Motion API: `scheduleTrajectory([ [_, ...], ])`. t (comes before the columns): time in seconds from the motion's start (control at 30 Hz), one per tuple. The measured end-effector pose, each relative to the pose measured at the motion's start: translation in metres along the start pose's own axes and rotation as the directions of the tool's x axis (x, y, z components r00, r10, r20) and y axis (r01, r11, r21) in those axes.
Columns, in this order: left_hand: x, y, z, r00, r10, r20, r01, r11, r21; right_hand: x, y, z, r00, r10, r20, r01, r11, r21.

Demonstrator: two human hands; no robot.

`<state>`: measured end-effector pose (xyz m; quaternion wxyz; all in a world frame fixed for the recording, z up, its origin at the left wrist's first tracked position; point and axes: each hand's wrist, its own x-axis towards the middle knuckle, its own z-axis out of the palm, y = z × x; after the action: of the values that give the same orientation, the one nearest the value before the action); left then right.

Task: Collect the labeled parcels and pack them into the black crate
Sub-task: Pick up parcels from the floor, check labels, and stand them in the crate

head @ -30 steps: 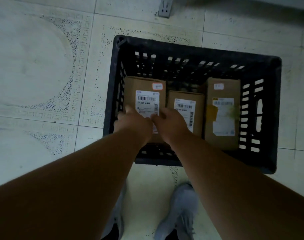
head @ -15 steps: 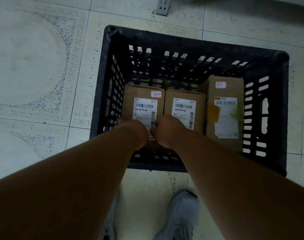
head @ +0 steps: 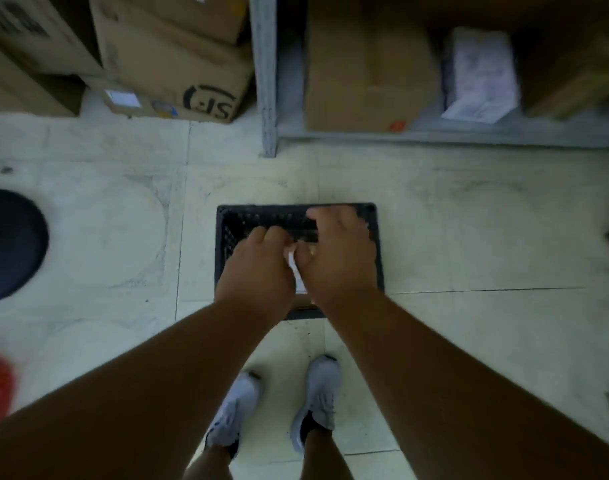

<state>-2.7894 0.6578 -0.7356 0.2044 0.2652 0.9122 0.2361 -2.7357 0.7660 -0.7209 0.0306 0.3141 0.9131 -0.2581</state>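
— Any writing you can make out?
— One black logo, "SF", printed upside down on the big cardboard box point(head: 178, 64) by the shelf post.
— The white labels?
— The label on the small box point(head: 123, 100) beneath it and the parcel point(head: 297, 282) label between the hands are too blurred.

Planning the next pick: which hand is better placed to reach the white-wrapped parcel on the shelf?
Probably the right hand: the white-wrapped parcel lies on the metal shelf ahead to its right; the left hand would have to cross over.
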Motion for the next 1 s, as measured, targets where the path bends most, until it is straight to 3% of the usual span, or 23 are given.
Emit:
scheduleTrajectory([
  [0.2,-0.064,0.133,-0.13,0.932,0.364,-0.004,-0.363,0.931,-0.045,-0.101,-0.03,-0.174,0.955,0.133,-0.265,-0.096,0.984,0.148],
  [0.4,-0.112,0.243,-0.174,0.814,0.58,0.016,-0.578,0.813,-0.078,-0.192,-0.017,-0.271,0.848,0.269,-0.456,-0.177,0.956,0.234],
  [0.67,-0.15,0.397,-0.127,0.656,0.754,-0.026,-0.751,0.65,-0.116,-0.261,0.085,-0.373,0.704,0.359,-0.613,-0.25,0.933,0.259],
  [1.0,-0.188,0.559,-0.006,0.598,0.801,0.02,-0.789,0.592,-0.164,-0.327,0.266,-0.468,0.591,0.488,-0.642,-0.447,0.861,0.243],
])
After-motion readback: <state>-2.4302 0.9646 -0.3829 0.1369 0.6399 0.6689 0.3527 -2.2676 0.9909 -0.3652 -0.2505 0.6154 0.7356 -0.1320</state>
